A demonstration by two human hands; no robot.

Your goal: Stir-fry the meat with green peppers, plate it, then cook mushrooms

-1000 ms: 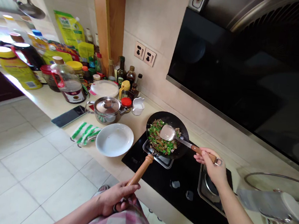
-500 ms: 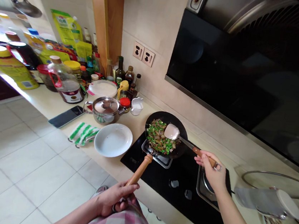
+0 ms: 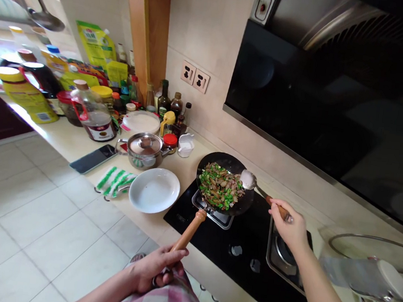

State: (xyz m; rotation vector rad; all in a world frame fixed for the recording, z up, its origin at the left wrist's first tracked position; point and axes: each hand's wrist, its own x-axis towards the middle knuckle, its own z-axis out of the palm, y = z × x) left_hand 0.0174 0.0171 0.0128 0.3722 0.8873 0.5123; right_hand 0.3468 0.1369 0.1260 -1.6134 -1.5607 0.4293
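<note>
My left hand [image 3: 162,267] is wrapped round the wooden handle of a black frying pan [image 3: 246,205], which sits over the left burner of the gas stove [image 3: 213,242]. Chopped green peppers and brownish pieces of food [image 3: 221,185] fill the pan's left and middle part. In my right hand [image 3: 289,224] is the wooden grip of a spatula [image 3: 248,179]; its pale blade is at the pan's right rim, beside the food. A white plate [image 3: 154,190] rests on the counter left of the stove.
Left of the pan stand a lidded steel pot [image 3: 144,150], a striped cloth [image 3: 113,181], a phone [image 3: 92,159] and several bottles and jars. A range hood [image 3: 300,114] overhangs the back. A glass lid [image 3: 372,250] and a plastic jug [image 3: 365,275] are at the right.
The spatula blade has shifted right, from over the food to the pan's rim, with my right hand turning along. My left hand keeps its hold on the pan handle.
</note>
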